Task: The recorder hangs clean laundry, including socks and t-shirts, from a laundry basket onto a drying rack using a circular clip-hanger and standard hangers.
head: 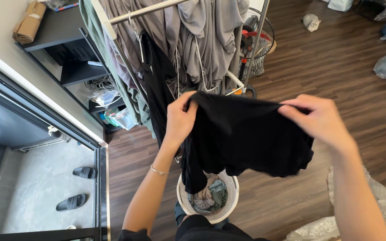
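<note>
shirt: plain black shirt (246,134), limp, stretched wide, bottom bunched up
left hand (179,120): pinching its 9 o'clock corner
right hand (320,120): pinching 3 o'clock corner
basket (231,196): white, at 6 o'clock, clothes inside

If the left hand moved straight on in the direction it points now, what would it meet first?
The left hand points up and away, toward the drying rack. It would probably first meet the grey clothes hanging there, just beyond the black garment it holds; depth is unclear from this single view.
</note>
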